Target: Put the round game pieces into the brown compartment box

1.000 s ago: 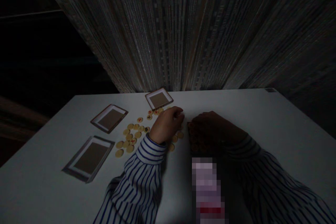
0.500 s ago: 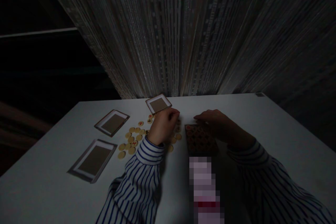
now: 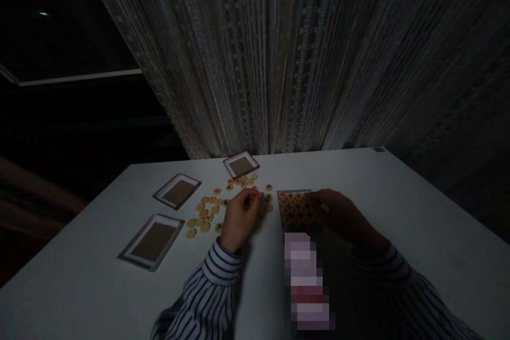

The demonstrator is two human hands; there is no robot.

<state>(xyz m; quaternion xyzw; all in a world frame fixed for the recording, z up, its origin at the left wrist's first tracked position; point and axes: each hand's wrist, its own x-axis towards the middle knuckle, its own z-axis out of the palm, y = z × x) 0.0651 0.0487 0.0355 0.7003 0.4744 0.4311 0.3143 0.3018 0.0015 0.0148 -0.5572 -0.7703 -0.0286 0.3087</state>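
Observation:
My left hand (image 3: pixel 242 215) is over the scattered chess pieces, its thumb and fingertips pinched together; whatever may be between them is too dark to make out. These are round, pale wooden Chinese chess pieces (image 3: pixel 204 227), several showing red or black characters. To the right stands a shallow box (image 3: pixel 280 219) with chess pieces laid in rows. My right hand (image 3: pixel 338 215) reaches over the box's right side, fingers drawn together at its far right part. Shadow hides what those fingertips hold or touch.
Two framed trays or lids, one brown-edged (image 3: pixel 158 195) and one grey-edged (image 3: pixel 135 260), lie on the left of the white table (image 3: pixel 418 228). Another brown-edged one (image 3: pixel 254 158) lies at the back. Behind the table hangs a string curtain (image 3: pixel 255 64). A pixelated patch covers the area before the box.
My right hand has come down onto the box's far right part. My left hand has moved slightly nearer to me, uncovering pieces beyond it. The camera view has shifted a little.

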